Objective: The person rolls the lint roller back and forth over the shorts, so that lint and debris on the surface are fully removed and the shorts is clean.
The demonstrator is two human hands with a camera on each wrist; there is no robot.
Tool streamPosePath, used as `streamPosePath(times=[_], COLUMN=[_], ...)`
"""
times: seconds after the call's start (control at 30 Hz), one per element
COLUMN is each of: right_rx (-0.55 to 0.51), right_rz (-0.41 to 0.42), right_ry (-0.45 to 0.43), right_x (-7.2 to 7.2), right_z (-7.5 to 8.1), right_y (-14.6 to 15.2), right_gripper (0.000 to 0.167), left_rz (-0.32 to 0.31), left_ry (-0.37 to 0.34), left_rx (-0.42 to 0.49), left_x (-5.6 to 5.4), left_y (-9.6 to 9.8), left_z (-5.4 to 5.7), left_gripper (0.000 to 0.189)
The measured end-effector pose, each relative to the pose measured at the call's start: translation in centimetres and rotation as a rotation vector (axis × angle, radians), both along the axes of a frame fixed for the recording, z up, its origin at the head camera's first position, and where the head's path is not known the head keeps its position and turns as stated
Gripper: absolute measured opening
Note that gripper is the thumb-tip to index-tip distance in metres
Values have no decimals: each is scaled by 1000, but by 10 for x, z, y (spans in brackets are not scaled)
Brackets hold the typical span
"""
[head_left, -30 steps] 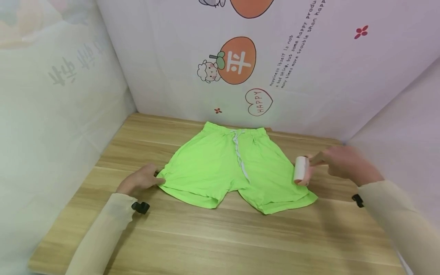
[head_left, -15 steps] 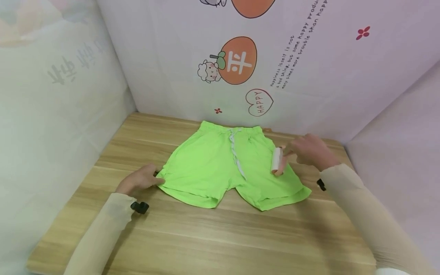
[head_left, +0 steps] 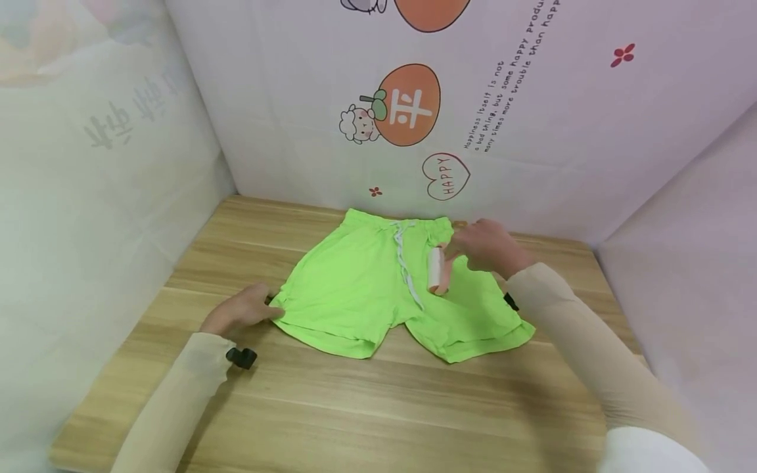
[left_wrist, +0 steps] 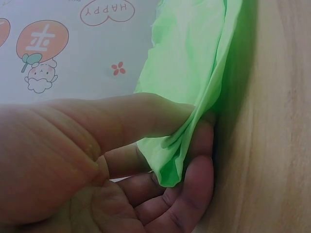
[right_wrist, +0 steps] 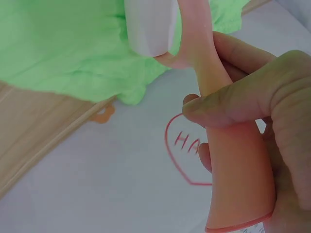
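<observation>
Bright green shorts (head_left: 355, 282) with a white drawstring (head_left: 405, 263) lie spread on the wooden table, waistband toward the back wall. My left hand (head_left: 242, 310) pinches the hem corner of the left leg; in the left wrist view, the thumb presses the folded cloth (left_wrist: 189, 53) against the fingers. A lint roller (head_left: 437, 270) with a white sheet roll and pink-orange handle is in my right hand (head_left: 487, 246). Its roll is at the upper part of the right leg, just right of the drawstring. In the right wrist view, thumb and fingers wrap the handle (right_wrist: 238, 170).
A white printed sheet (head_left: 296, 118) rises behind the table, and pale sheets stand at the left (head_left: 106, 217) and right (head_left: 698, 249). Bare wood of the tabletop (head_left: 355, 420) shows in front of the shorts.
My right hand has moved left with the lint roller, from the outer edge of the right leg toward the drawstring. The shorts' right side has shifted slightly left. My left hand stays put.
</observation>
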State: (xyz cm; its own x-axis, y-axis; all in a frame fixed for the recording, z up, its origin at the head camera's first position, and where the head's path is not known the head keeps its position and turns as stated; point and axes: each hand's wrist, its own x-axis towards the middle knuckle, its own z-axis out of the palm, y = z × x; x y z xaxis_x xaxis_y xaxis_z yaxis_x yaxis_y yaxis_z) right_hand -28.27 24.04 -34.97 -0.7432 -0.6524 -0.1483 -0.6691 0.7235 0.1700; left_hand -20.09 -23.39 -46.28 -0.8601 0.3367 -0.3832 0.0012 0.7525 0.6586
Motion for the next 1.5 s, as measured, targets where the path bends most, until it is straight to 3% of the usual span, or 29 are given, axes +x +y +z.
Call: streamPosePath(times=[0.27, 0.6, 0.87, 1.3, 1.5], right_rx=[-51, -47, -67, -145, -217], right_rz=[57, 122, 190, 231, 250], right_ry=[-45, 25, 52, -55, -100], right_x=[-7, -9, -13, -12, -11], right_z=[-4, -1, -5, -25, -39], right_y=[-39, -85, -121, -178, -196], right_gripper=[64, 48, 54, 67, 74], left_rz=[5, 16, 18, 30, -4], left_ry=[-5, -2, 6, 2, 24], left_rx=[6, 14, 24, 28, -5], left_x=[0, 1, 3, 4, 2], left_y=[0, 0, 1, 1, 0], left_z=[-3, -1, 2, 1, 0], left_gripper=[53, 53, 55, 57, 57])
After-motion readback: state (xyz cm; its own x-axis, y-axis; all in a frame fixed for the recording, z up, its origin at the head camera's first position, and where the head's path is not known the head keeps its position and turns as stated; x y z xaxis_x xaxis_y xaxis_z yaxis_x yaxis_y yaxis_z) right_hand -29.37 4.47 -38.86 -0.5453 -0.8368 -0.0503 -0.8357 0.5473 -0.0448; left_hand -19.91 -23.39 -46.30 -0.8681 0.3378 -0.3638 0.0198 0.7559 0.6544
